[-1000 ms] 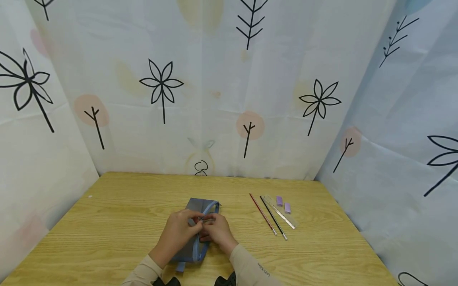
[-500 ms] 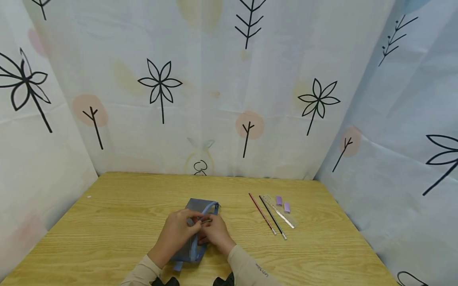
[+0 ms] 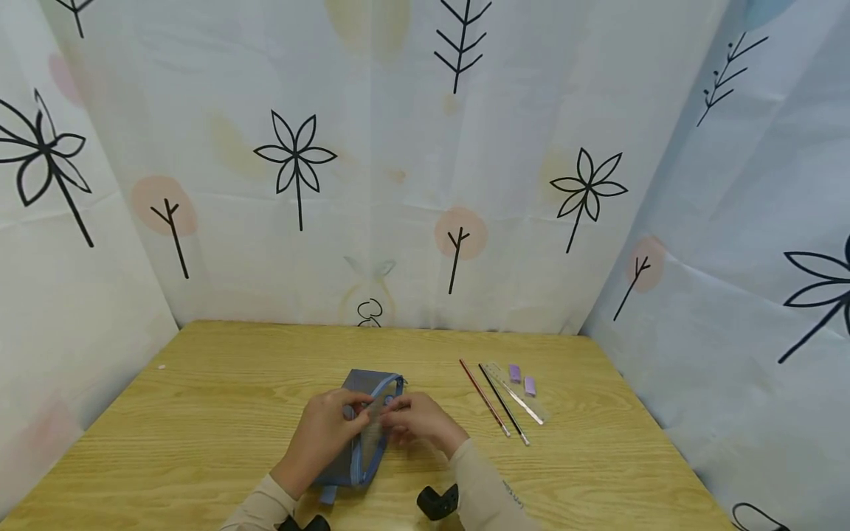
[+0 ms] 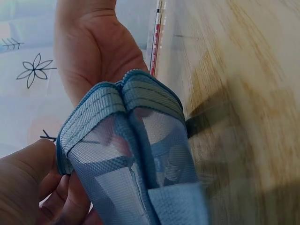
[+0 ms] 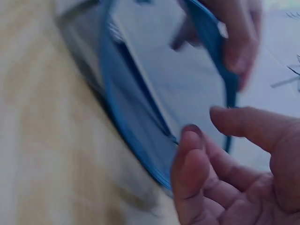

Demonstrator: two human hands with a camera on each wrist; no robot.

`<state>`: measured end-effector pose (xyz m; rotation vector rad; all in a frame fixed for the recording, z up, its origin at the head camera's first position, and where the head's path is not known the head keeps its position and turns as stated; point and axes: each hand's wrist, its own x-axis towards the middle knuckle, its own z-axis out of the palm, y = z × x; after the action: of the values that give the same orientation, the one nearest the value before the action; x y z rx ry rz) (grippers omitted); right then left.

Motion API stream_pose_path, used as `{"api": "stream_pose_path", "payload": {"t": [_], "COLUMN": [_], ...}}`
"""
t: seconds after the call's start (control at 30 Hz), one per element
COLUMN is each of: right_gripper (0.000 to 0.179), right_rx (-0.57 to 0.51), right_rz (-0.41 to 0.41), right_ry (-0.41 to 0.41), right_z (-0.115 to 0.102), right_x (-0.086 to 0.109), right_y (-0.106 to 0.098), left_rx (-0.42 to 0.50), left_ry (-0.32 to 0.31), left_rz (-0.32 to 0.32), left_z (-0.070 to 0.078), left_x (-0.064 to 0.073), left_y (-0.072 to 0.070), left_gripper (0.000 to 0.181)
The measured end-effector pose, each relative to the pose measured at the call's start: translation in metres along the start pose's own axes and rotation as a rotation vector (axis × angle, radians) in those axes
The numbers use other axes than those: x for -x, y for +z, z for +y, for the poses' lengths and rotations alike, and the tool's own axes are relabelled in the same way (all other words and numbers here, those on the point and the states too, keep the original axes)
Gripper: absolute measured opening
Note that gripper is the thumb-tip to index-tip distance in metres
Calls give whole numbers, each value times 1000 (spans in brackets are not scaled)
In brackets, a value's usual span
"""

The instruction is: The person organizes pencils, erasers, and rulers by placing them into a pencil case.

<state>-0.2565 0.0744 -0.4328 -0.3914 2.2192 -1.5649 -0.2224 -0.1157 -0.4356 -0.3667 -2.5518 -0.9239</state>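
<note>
A blue-grey mesh pencil case [image 3: 364, 381] lies on the table, its blue zipper undone and its mouth gaping toward the right. My left hand [image 3: 322, 431] pinches the zipper edge on the case's left side; in the right wrist view its fingers [image 5: 239, 51] curl over the blue rim. Beside the opening is my right hand [image 3: 425, 422], thumb and fingers apart with nothing between them. Through the mouth, a long dark-blue and white strip [image 5: 147, 89] shows inside the case. The left wrist view shows the mesh case [image 4: 112, 187] end-on, with a fabric tab.
Right of the case lie a red pencil [image 3: 483, 396], a black pencil [image 3: 502, 402], a clear ruler [image 3: 524, 402] and two purple erasers [image 3: 514, 373]. A tiny white scrap [image 3: 161, 366] is at the table's left. Patterned cloth walls [image 3: 372, 243] stand around the wooden table [image 3: 219, 413].
My right hand has drawn away from the left hand and the zipper edge, moving right, and its fingers have parted. The case mouth shows more. The left hand keeps its grip.
</note>
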Motion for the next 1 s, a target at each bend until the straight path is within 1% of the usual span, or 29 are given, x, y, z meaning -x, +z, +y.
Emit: {"api": "stream_pose_path", "payload": {"t": [0.1, 0.17, 0.2, 0.23, 0.3, 0.37, 0.43, 0.53, 0.6, 0.7, 0.8, 0.9, 1.0], "right_gripper": [30, 33, 35, 36, 35, 32, 27, 21, 22, 23, 24, 25, 26], "right_rx": [65, 84, 80, 75, 72, 86, 139, 248, 318, 394, 454, 519, 569], "right_rz": [-60, -60, -46, -18, 70, 194, 328, 500, 577, 650, 696, 719, 717], "right_ry": [-8, -19, -26, -37, -70, -97, -116, -86, -55, -17, 2, 30, 52], "right_z": [-4, -5, -6, -6, -5, -3, 1, 8, 14, 23, 29, 33, 35], "right_x": [5, 7, 8, 9, 10, 10, 9, 8, 6, 4, 2, 1, 0], "right_y": [-22, -35, -41, -47, -57, -66, -72, -80, -84, -91, -97, -102, -104], "left_rx": [3, 5, 7, 8, 6, 7, 8, 16, 20, 20, 18, 26, 31], "left_ry": [-3, -8, -11, -13, -18, -20, -20, -18, -18, -21, -21, -24, -25], "left_rz": [11, 13, 14, 12, 7, 7, 9, 18, 21, 20, 19, 19, 21], "left_z": [0, 0, 0, 0, 0, 1, 1, 1, 1, 0, 0, 0, 1], "left_x": [0, 0, 0, 0, 0, 0, 0, 0, 1, 1, 1, 1, 0], "left_y": [0, 0, 0, 0, -1, -1, -1, -2, -2, -2, -2, -3, -3], "left_gripper": [18, 17, 17, 17, 16, 16, 16, 16, 17, 17, 17, 18, 18]}}
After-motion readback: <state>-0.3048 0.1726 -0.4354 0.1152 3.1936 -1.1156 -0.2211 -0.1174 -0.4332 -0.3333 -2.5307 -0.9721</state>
